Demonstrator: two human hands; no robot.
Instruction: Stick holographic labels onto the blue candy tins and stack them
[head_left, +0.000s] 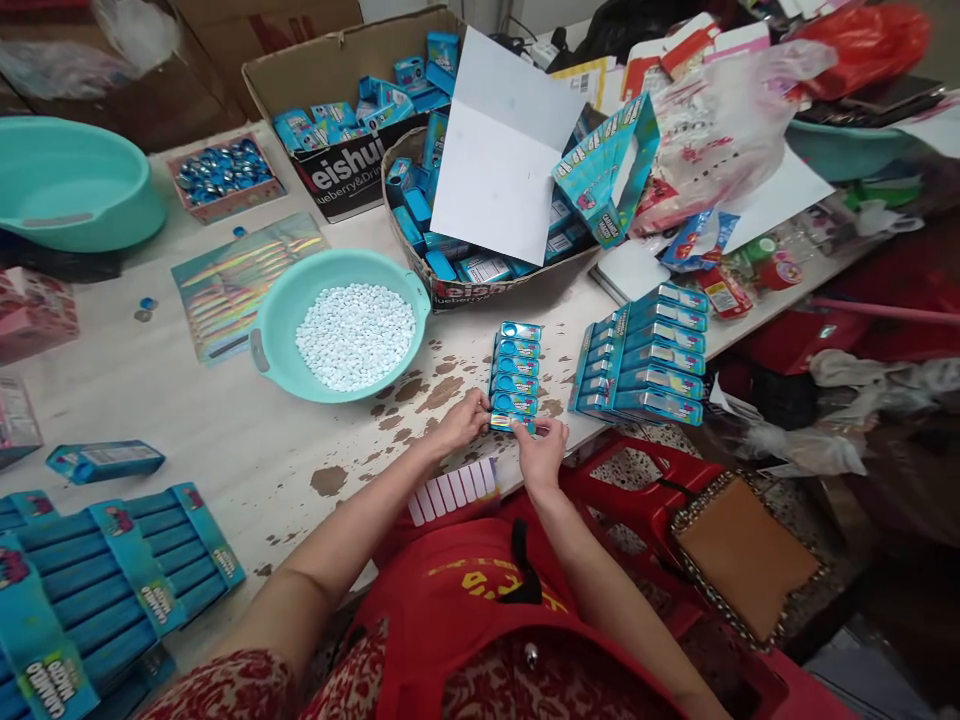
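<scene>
A short row of small blue candy tins [516,365] stands on the table edge in front of me, with round marks on their upper faces. My left hand [465,420] pinches the left end of the nearest tin [504,423]. At its other end, my right hand [543,448] has thumb and fingers closed on the same tin. Something yellowish shows on that tin's face, too small to make out. Left of the row sits a turquoise basin [341,262] of white candies [356,337]. A sheet with white strips [454,492] lies just below my left hand.
Stacked blue display packs [637,355] stand at the right table edge, more [112,590] at the lower left. Cartons of blue tins [330,180] [487,290] stand behind, one under a white sheet [502,140]. A red stool [645,470] is at the right.
</scene>
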